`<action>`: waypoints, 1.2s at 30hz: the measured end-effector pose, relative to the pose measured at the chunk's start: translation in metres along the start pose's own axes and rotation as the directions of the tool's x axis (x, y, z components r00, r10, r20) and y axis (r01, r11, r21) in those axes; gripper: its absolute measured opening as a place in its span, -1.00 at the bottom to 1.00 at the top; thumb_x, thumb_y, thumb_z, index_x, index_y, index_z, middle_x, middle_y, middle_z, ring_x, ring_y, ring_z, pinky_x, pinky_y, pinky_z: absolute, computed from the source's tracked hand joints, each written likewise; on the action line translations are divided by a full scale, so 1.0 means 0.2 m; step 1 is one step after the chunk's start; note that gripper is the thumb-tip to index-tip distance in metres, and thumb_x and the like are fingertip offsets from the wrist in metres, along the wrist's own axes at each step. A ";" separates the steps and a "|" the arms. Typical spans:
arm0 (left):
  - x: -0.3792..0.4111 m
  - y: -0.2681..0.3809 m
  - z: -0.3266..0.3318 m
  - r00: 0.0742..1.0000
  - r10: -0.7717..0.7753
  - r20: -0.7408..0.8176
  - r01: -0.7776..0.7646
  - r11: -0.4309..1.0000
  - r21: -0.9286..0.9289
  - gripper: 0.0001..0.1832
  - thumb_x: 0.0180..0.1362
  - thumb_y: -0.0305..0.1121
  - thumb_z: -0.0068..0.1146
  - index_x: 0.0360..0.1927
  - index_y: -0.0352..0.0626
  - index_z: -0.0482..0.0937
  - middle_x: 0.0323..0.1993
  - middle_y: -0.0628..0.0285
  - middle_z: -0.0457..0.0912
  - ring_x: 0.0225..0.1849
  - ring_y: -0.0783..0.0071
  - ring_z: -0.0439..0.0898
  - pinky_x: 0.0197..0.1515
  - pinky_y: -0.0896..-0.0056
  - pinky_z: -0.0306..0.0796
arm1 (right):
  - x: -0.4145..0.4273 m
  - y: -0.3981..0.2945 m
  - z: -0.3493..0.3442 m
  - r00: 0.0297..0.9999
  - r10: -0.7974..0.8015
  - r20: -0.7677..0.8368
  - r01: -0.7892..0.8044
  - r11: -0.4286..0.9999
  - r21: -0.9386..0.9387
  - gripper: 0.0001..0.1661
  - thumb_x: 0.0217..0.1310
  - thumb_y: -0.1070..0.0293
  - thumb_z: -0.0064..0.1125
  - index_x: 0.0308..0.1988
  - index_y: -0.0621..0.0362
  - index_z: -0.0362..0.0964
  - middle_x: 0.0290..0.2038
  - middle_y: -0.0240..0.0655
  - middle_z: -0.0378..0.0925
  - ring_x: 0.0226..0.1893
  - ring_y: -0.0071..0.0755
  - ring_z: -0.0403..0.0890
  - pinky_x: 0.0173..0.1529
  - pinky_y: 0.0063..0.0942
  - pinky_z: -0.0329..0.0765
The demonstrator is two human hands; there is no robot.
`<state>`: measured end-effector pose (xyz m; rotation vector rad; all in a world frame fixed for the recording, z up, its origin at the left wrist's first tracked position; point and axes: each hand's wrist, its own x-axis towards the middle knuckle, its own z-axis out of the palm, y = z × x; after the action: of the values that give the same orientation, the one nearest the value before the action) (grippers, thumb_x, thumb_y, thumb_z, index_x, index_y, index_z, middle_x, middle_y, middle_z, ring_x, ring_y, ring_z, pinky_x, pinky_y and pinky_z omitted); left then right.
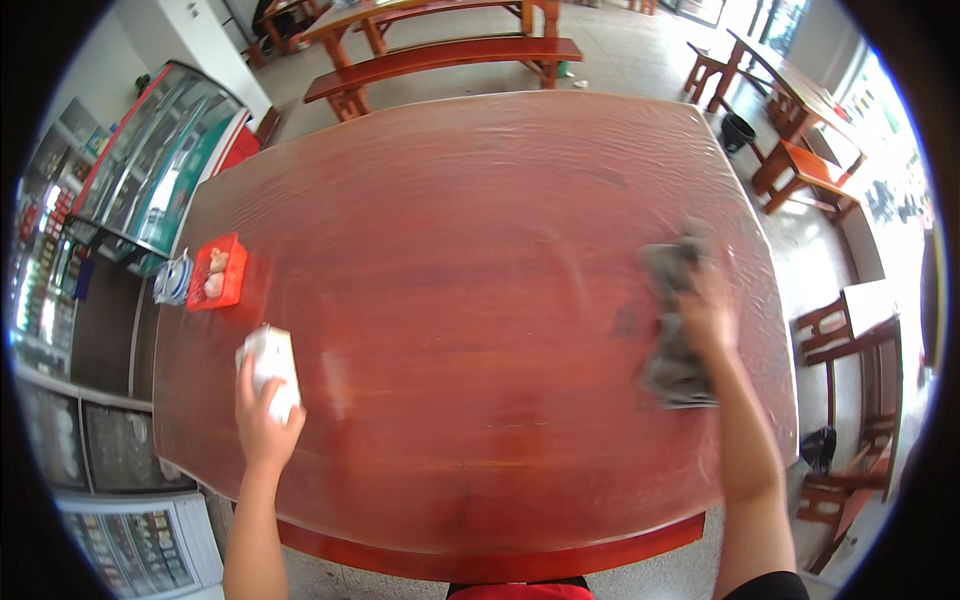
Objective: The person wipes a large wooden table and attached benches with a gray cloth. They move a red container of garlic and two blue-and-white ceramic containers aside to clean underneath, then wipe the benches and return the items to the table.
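My left hand (266, 424) has its fingers around a white box (271, 367) over the left part of the table. Under my right hand (709, 315), toward the right edge, lies a crumpled dark grey cloth (679, 367); the hand is blurred and rests on it. Both are over a large reddish-brown wooden table (465, 300) with a clear plastic cover, wrinkled at the far side and along the right. Beyond the white box, a red plastic basket (238, 274) holds what look like garlic bulbs (214, 285).
A blue-and-white container (174, 279) stands beside the basket at the left edge. A red bench (487, 566) runs along the near side, another wooden bench (450, 64) beyond the far side. A glass display cabinet (161, 165) stands left; wooden stools (806, 176) stand right.
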<state>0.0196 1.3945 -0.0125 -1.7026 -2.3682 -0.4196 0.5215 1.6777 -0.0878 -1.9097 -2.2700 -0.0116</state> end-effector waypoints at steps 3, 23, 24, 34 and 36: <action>-0.40 -0.19 -0.11 0.991 -0.105 0.079 0.100 0.993 0.063 -0.55 -0.32 -0.40 0.16 -0.20 -0.06 0.44 0.23 -0.04 0.13 0.20 -0.16 0.18 0.09 0.00 0.23 | 0.10 0.53 0.02 0.854 0.519 -0.032 -0.519 0.852 -0.067 -0.30 0.22 -0.10 -0.28 0.27 -0.06 -0.01 0.30 -0.13 -0.02 0.32 -0.10 -0.08 0.33 -0.15 -0.18; 0.07 -0.44 -0.24 0.989 -0.003 -0.150 0.002 1.000 -0.004 -0.52 -0.43 -0.43 0.18 -0.24 -0.04 0.57 0.19 0.02 0.20 0.22 -0.01 0.19 0.16 0.01 0.18 | -0.73 -1.95 -0.06 0.709 -0.704 0.047 0.612 0.647 0.455 -0.32 0.02 -0.02 0.06 0.14 -0.02 0.25 0.25 -0.23 0.10 0.28 -0.25 0.06 0.34 -0.13 -0.12; 0.21 -0.56 -0.23 0.977 0.077 -0.199 -0.085 0.996 -0.030 -0.52 -0.42 -0.43 0.20 -0.23 -0.06 0.56 0.21 -0.03 0.17 0.22 -0.03 0.19 0.18 0.04 0.16 | -0.73 -1.97 -0.06 0.714 -0.698 0.058 0.606 0.658 0.447 -0.33 0.02 -0.03 0.07 0.13 -0.04 0.25 0.25 -0.26 0.10 0.28 -0.27 0.07 0.34 -0.13 -0.12; 0.48 -1.45 0.21 0.761 -0.526 -0.381 0.283 0.797 -0.534 -0.61 0.10 -0.32 0.07 -0.01 -0.24 0.38 -0.07 0.08 0.41 -0.08 0.21 0.40 0.01 0.25 0.28 | -0.55 -2.01 0.03 0.919 -0.374 0.122 0.349 0.919 0.183 -0.42 0.00 0.18 0.05 0.10 -0.13 0.29 0.24 -0.32 0.12 0.28 -0.22 0.06 0.34 -0.06 -0.13; 0.49 -1.53 0.16 0.675 -0.725 0.140 0.522 0.334 -0.785 -0.63 0.18 -0.22 -0.05 0.02 -0.15 0.33 -0.13 0.18 0.43 -0.21 0.37 0.47 -0.24 0.36 0.38 | -0.32 -1.85 0.16 0.985 -0.152 -0.077 0.156 0.986 0.054 -0.42 0.08 0.20 -0.06 0.15 -0.06 0.22 0.25 -0.23 0.10 0.28 -0.18 0.06 0.33 -0.09 -0.12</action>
<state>-0.3019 1.4007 -0.0471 -0.6214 -2.7281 -1.9298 0.1647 1.5540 -0.0885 -1.6729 -2.3362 -0.0323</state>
